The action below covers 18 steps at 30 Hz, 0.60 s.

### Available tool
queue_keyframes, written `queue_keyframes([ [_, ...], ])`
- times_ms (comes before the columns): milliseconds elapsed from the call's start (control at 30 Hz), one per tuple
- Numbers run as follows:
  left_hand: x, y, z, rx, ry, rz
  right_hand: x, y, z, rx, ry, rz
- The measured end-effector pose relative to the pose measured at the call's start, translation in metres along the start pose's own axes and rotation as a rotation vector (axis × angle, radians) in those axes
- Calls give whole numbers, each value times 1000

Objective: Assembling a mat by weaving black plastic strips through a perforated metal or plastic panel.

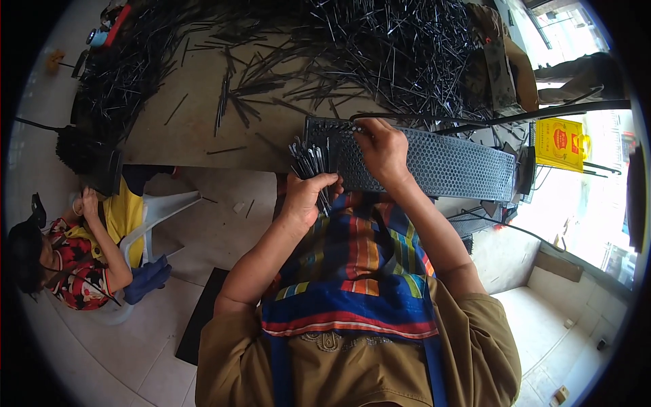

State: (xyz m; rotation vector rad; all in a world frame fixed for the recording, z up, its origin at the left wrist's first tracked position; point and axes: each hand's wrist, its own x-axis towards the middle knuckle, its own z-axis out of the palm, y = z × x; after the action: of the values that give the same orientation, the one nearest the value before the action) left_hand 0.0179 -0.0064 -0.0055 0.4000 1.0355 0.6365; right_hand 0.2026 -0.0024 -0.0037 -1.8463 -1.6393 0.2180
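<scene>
My left hand [303,198] is closed round a bundle of thin dark metal rods [309,160], their shiny, narrow tips fanning out above the thumb. Beside it lies a long dark board [454,163] full of small round holes, at the table's near edge. Several short tips stand in a row at the board's far left corner. There my right hand [385,150] pinches a thin rod between thumb and fingers; most of that rod is hidden by the fingers.
Big tangled heaps of similar rods [407,57] cover the far side of the brown table [176,129], with loose ones scattered nearer. A yellow bag [559,144] hangs at the right. At the left another person [81,264] sits on a white plastic chair [159,210].
</scene>
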Motion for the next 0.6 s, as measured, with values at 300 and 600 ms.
queue_keyframes([
  [300,2,-9,11,22,-4,171,-18,-10,-13,1115,-156,719],
  [600,-2,-3,7,90,25,114,0,7,-3,510,298,194],
])
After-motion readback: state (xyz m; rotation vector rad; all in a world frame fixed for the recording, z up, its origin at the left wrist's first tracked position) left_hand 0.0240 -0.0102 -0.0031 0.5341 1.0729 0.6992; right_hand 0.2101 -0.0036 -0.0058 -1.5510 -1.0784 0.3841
